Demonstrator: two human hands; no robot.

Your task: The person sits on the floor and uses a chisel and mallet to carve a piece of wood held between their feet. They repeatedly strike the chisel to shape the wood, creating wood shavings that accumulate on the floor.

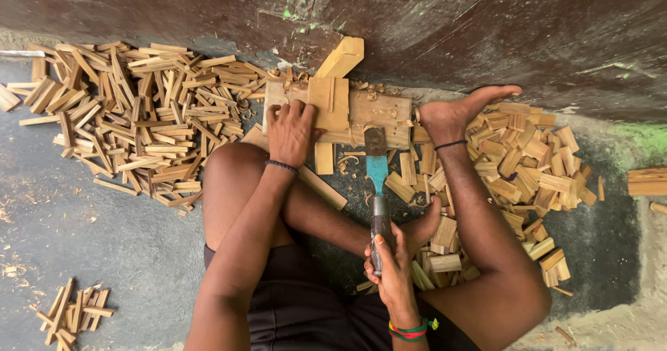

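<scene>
1. The right hand [394, 264] is wrapped tight around the dark handle of a chisel [378, 184]; its blue shank and steel blade point away from the body, the edge resting at the near face of a wooden block [379, 111].
2. The left hand [292, 132] lies flat with fingers spread, pressing a small wood blank [329, 104] down on that block; it pins the piece and closes around nothing.
3. The block sits on the ground against a dark, stained wall [486, 24], and the person's bare foot [462, 111] braces its right end; a second short blank [342, 58] leans against the wall just behind it.
4. The person sits cross-legged, knees on either side of the block, with curled shavings scattered around it.
5. To the left a broad heap of thin cut strips [139, 121] covers the floor; to the right lies a pile of thicker blocks [514, 163]. A small cluster of strips [73, 313] sits apart at lower left.
6. Judging by the two piles, much wood already looks split, while a sizeable stock appears uncut.
</scene>
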